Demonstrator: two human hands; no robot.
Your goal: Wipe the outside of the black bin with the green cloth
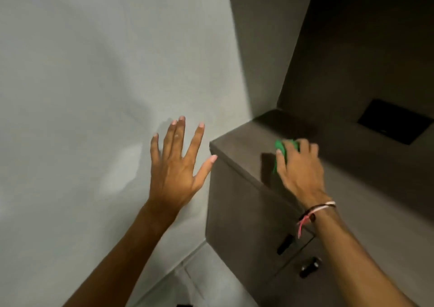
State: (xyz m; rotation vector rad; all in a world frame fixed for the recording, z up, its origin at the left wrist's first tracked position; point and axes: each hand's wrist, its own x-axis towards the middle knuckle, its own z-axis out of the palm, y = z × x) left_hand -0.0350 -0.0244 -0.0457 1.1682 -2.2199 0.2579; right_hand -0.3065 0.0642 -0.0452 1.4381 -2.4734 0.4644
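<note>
My right hand (pixel 299 166) presses the green cloth (pixel 281 147) down on the top of a dark grey-brown ledge (pixel 239 149); only a small bunched part of the cloth shows past my fingers. My left hand (pixel 178 163) is held flat with fingers spread in front of the pale wall (pixel 94 95), holding nothing. No black bin is recognisable in this view; the picture is slightly blurred.
The ledge's front panel (pixel 234 212) drops to the floor and carries two dark round knobs (pixel 285 244) low down. A black rectangular plate (pixel 394 121) sits in the dark wall at the right. Pale floor tiles (pixel 199 283) show at the bottom.
</note>
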